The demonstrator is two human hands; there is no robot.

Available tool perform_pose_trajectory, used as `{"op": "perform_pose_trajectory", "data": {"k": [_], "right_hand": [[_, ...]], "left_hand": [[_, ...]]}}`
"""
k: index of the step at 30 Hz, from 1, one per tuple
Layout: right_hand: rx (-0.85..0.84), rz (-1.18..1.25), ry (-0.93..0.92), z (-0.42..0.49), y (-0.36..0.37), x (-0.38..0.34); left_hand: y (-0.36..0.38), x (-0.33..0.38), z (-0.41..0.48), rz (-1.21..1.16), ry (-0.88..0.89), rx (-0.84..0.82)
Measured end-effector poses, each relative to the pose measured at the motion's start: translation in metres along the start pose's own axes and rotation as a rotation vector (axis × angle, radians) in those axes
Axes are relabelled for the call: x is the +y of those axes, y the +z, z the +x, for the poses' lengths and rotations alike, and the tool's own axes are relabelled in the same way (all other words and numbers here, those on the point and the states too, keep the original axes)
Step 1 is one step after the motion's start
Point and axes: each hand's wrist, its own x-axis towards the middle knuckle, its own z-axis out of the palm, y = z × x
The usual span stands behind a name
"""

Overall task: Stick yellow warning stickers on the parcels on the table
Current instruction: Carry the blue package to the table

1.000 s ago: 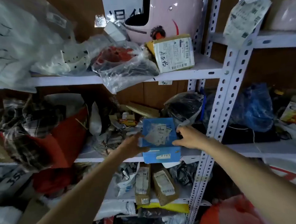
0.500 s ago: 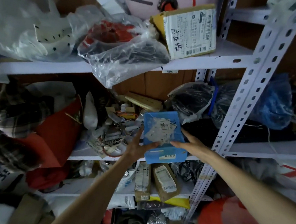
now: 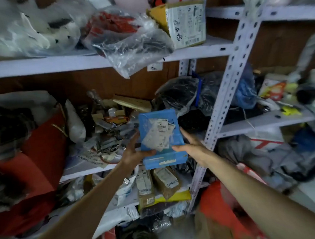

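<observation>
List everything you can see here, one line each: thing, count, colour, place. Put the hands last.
blue bin: one, blue, front edge of middle shelf, between both hands
packets: several, white-labelled, inside the bin
cardboard box: one, yellowish-brown with white label, top shelf
clear bag: one, red and black contents, overhanging top shelf
shelving: white metal, perforated uprights
red bag: one, middle shelf, left
brown parcels: two, white labels, shelf below the bin
blue bag: one, right of the upright
left hand: holds the bin's left side
right hand: holds the bin's right side
</observation>
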Motion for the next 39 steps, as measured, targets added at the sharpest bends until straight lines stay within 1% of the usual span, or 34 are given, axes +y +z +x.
{"op": "perform_pose_trajectory", "data": {"k": [4,7,9,11,15,18,21,24,28,32,35,39], "right_hand": [[0.143,0.012,0.007,-0.05,0.018,0.011],[0.26,0.016,-0.028,-0.094,0.019,0.017],[0.341,0.037,-0.062,-0.125,0.012,0.022],[0.404,0.068,-0.057,-0.159,0.003,0.023],[0.516,0.054,-0.083,-0.222,-0.024,0.028],[0.681,0.083,-0.096,-0.272,-0.047,0.041],[0.908,0.149,-0.024,-0.325,-0.072,0.06],[1.088,0.225,0.055,-0.379,-0.102,0.081],[1.302,0.278,0.071,-0.453,-0.142,0.109],[1.467,0.292,0.069,-0.526,-0.174,0.128],[1.587,0.323,0.044,-0.576,-0.187,0.141],[1.737,0.352,0.081,-0.634,-0.195,0.155]], "left_hand": [[-0.007,-0.006,-0.023,0.011,-0.034,-0.114],[0.006,-0.002,-0.043,0.023,0.014,-0.256],[0.024,0.001,-0.055,0.064,0.039,-0.331],[0.048,0.006,-0.068,0.111,0.042,-0.388],[0.107,0.01,-0.09,0.106,0.064,-0.557],[0.163,0.012,-0.103,0.112,0.067,-0.676],[0.23,0.009,-0.119,0.141,0.077,-0.864],[0.305,0.003,-0.138,0.185,0.093,-1.03],[0.403,-0.006,-0.177,0.239,0.171,-1.203],[0.489,-0.013,-0.223,0.286,0.135,-1.367],[0.548,-0.014,-0.262,0.311,0.142,-1.502],[0.612,-0.022,-0.318,0.36,0.152,-1.665]]}}
